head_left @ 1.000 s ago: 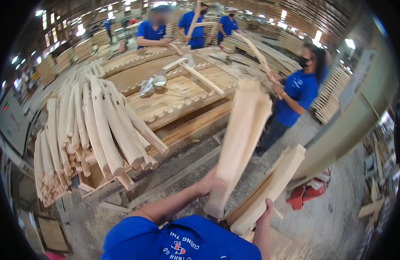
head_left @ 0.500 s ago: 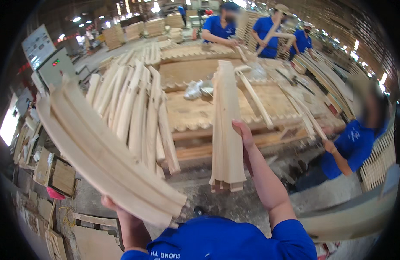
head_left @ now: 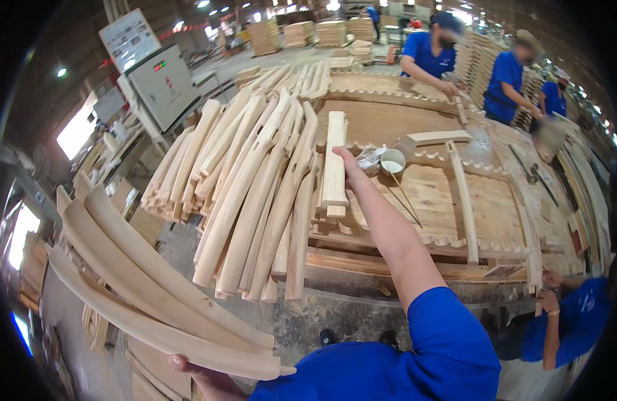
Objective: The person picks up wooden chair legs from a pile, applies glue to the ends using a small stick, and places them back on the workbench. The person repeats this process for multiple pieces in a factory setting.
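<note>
My left hand is wrapped round the underside of several long, curved wooden slats, which fan out toward the far left. Tenons show at their near end. At arm's length over the near edge of the worktable, my right hand grips a short stack of pale wooden pieces, seen nearly end to end. I cannot tell whether this stack touches the table. Just left of it lies a big pile of shaped wooden legs, overhanging the near edge.
A pot of white liquid with a stick stands beside a crumpled plastic bag. Scalloped wooden racks cover the worktable. A control cabinet rises at the back left. Co-workers stand across the table and one at the right.
My view has turned left. The stack in my right hand has moved away from me to the table edge beside the leg pile. The curved slats have lowered and spread apart.
</note>
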The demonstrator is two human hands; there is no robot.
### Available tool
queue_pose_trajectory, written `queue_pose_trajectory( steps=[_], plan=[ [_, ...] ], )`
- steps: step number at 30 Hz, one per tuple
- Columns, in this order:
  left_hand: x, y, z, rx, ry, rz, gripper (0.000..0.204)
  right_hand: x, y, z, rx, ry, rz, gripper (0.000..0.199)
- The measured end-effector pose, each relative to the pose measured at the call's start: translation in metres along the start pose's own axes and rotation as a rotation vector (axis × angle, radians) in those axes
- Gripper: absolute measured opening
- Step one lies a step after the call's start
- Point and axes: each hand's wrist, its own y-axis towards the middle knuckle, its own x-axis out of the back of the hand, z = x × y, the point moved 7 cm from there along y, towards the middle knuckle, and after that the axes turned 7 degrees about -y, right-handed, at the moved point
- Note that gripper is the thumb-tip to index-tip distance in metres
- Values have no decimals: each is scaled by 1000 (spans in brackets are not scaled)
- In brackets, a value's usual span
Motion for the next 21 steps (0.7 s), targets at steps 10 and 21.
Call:
queue_pose_trajectory(
  steps=[10, 21],
  plan=[
    [-134, -56, 78, 284, 50, 165, 55, -100, -199, 97, 381, -635, 605, 68],
    [-448, -21, 173, 145, 73, 825, 48, -22, -302, 219, 818, -473, 478, 72]
  ],
)
